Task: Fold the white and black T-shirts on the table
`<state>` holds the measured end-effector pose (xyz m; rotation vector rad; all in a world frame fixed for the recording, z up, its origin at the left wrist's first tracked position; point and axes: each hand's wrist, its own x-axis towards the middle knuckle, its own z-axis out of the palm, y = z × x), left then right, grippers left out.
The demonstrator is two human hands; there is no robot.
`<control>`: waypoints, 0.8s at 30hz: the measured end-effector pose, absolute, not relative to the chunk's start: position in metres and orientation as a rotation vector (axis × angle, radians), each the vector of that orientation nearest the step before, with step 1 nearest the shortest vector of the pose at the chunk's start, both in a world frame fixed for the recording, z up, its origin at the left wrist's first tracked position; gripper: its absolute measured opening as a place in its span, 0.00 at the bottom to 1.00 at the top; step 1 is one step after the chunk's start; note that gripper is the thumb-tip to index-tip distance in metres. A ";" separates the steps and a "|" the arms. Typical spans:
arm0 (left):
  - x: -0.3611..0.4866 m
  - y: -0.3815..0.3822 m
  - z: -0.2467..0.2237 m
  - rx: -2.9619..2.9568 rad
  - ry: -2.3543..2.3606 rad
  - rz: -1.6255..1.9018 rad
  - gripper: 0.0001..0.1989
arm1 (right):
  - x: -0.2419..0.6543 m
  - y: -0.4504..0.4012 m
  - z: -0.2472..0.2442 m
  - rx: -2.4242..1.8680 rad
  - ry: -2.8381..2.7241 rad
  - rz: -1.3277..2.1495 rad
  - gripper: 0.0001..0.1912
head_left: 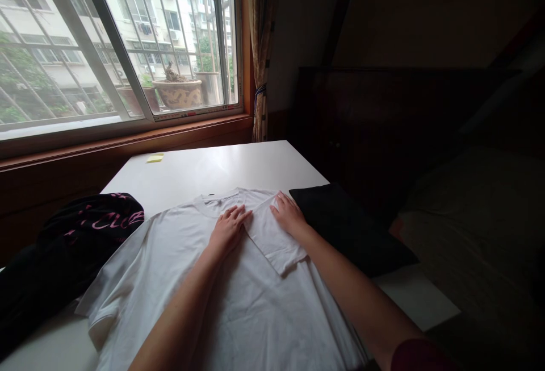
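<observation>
A white T-shirt [179, 269] lies spread on the white table, its neckline toward the window. Its right-hand sleeve [276, 243] is folded inward over the front of the shirt. My left hand [230, 226] rests on the shirt just below the collar, at the inner edge of the folded sleeve, fingers stretched out. On the outer top corner of that fold lies my right hand [289, 215], its fingers also extended and pressing flat. The sleeve on the left side is still spread outward, with some wrinkles.
A dark folded cloth [349, 229] lies on the table [221, 163] at the right. Black clothing with pink lettering [97, 223] is heaped at the left. A yellow sticky note [155, 157] sits near the far edge, below a barred window [128, 47] and beside a curtain [260, 53].
</observation>
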<state>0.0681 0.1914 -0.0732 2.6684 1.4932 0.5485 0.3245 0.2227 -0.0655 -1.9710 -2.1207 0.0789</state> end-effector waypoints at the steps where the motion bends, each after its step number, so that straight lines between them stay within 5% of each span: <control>1: 0.068 0.191 -0.072 2.660 1.496 0.553 0.26 | 0.325 0.224 -0.065 -1.974 -2.082 0.061 0.29; 16: 0.068 0.187 -0.067 2.622 1.378 0.724 0.28 | 0.327 0.241 -0.064 -2.032 -2.082 0.020 0.27; 24: 0.067 0.185 -0.066 2.603 1.340 0.763 0.26 | 0.338 0.273 -0.025 -2.066 -2.277 -0.028 0.23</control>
